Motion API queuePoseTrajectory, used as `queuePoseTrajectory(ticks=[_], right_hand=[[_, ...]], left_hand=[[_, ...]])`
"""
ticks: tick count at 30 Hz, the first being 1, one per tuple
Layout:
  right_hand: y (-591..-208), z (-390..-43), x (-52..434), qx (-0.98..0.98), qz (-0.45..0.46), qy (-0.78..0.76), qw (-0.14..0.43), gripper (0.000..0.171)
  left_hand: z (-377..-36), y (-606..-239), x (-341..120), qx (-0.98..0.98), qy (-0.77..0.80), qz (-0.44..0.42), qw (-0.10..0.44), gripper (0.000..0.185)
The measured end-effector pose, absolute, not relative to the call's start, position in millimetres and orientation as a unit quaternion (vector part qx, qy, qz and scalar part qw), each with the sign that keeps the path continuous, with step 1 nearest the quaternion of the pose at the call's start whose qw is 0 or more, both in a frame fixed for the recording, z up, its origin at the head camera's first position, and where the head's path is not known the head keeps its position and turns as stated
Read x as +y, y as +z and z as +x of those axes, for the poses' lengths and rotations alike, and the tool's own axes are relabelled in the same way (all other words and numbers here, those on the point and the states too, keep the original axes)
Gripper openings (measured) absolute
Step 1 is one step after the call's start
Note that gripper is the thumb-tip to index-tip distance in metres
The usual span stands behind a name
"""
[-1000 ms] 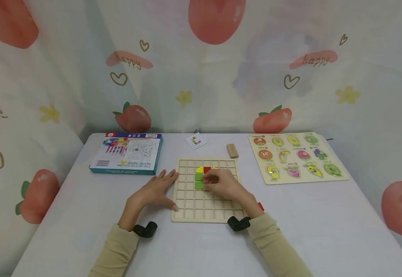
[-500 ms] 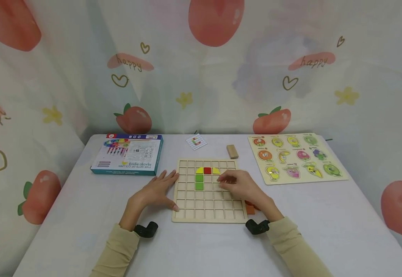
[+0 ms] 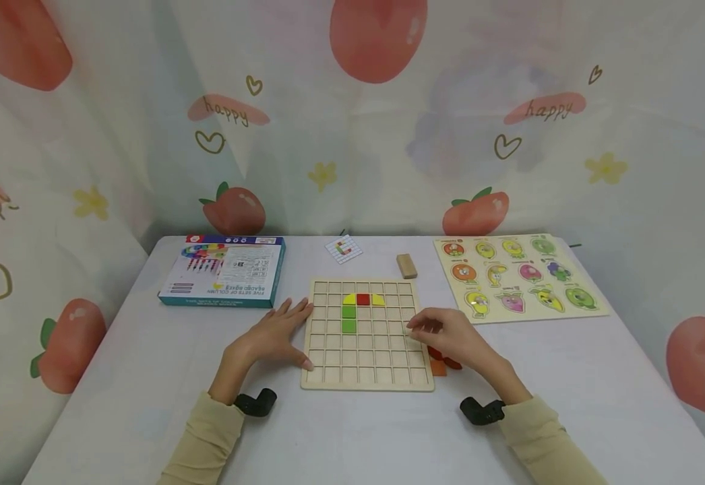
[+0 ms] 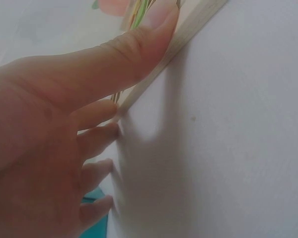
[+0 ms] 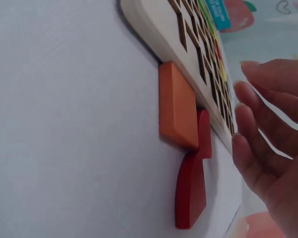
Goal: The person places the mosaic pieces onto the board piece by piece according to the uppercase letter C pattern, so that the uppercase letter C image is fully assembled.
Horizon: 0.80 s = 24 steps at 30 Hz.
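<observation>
Our left hand (image 3: 275, 331) is spread, thumb on the grid board (image 3: 367, 359) near its front-left corner, fingertips at the left edge. Our right hand (image 3: 446, 331) is empty, fingers loosely bent, at the board's right edge. We have the board flat on the worktop (image 3: 328, 438): red tile (image 3: 362, 299) between two yellow pieces (image 3: 349, 300), two green tiles (image 3: 349, 326) below the left one. Orange block (image 5: 176, 106) and red pieces (image 5: 191, 193) lie beside the board, right side. Farther out: wooden block (image 3: 407, 266) and pattern card (image 3: 343, 249) behind, box (image 3: 228, 271) back left, fruit puzzle (image 3: 519, 277) back right.
</observation>
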State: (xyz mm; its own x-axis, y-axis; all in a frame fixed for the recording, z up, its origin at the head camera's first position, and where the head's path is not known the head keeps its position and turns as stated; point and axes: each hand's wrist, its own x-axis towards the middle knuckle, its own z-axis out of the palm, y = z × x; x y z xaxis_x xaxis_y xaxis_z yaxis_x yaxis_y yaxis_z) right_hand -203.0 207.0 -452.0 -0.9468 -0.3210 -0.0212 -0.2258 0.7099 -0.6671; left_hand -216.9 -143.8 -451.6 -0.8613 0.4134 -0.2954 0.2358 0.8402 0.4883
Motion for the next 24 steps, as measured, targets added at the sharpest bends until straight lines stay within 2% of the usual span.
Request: queuePoseTrajectory(ticks=[15, 24], right_hand=[[-459.1, -189.8, 243.1, 0.932, -0.111, -0.334, 0.088, 0.014], [-460.8, -186.8, 249.9, 0.93, -0.148, -0.326, 0.084, 0.013]], left_hand=[[-218.8, -453.7, -143.9, 0.939, 0.222, 0.169, 0.202, 0.114], [-217.7, -452.5, -144.6, 0.937, 0.228, 0.174, 0.202, 0.115]])
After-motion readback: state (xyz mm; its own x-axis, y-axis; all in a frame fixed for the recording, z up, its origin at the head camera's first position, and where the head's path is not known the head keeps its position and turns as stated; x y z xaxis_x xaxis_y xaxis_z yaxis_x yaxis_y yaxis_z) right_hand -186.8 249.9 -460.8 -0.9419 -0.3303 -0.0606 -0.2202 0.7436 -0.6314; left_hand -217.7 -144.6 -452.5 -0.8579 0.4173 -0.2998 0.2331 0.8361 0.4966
